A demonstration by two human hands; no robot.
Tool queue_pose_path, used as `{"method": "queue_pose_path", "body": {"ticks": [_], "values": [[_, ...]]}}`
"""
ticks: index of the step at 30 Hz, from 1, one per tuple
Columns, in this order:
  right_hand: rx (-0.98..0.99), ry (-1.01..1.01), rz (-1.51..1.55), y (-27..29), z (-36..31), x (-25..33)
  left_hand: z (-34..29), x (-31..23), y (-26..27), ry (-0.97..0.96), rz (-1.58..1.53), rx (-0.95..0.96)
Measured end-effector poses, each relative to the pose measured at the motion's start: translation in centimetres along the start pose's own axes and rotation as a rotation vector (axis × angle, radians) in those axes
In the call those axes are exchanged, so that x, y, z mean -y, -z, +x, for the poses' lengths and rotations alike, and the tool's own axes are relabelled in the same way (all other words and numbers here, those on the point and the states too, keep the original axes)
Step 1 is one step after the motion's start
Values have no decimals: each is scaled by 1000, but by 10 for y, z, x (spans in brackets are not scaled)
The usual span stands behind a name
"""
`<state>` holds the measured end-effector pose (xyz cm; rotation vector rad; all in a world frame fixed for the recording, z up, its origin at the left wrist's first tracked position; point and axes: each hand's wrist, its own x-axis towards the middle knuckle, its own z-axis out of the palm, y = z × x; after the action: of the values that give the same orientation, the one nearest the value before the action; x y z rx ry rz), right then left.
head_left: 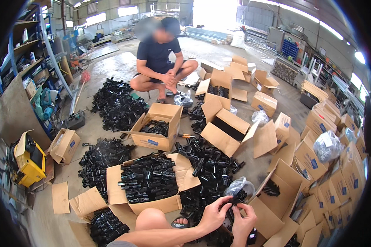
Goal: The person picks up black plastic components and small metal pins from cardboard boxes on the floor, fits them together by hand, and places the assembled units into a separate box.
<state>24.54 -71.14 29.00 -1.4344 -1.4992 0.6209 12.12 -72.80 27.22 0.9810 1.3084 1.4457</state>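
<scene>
Both hands are close together at the lower right of centre. My left hand (pixel 212 215) pinches a small dark part (pixel 234 201) between thumb and fingers. Fingers of my right hand (pixel 244 222) close on the same part from the other side, and they hide most of its shape. Just beyond the fingertips lies a clear plastic bag (pixel 240 186) with black pieces in it. Left of my hands, an open carton (pixel 116 185) is filled with rows of black tube-like fittings (pixel 148 178). A loose heap of black fittings (pixel 208 164) spreads beyond my hands.
An open carton (pixel 285 185) stands right of my hands, with many stacked cartons (pixel 332 173) beyond it. Across from me a person (pixel 160 57) squats beside another heap of black fittings (pixel 116 105). A carton of fittings (pixel 154 140) sits between us. A yellow case (pixel 29 164) stands left.
</scene>
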Motion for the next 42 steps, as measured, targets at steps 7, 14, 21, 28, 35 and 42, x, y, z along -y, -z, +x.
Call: {"method": "queue_pose_path", "body": {"ticks": [7,14,21,28,35,42], "values": [[0,28,-60,-1,-2,17,0,-4,3,19,22,15],[10,50,-104,-3,-5,14,-3,-3,4,26,10,19],[36,57,-12,-8,0,1,2,-4,6,3,17,7],[48,55,-3,-8,3,-7,2,1,4,-79,-5,-25],[40,5,149,-13,-2,-6,2,-6,8,-1,-19,28],[39,71,-25,-12,-2,-4,5,-3,7,-57,25,8]]}}
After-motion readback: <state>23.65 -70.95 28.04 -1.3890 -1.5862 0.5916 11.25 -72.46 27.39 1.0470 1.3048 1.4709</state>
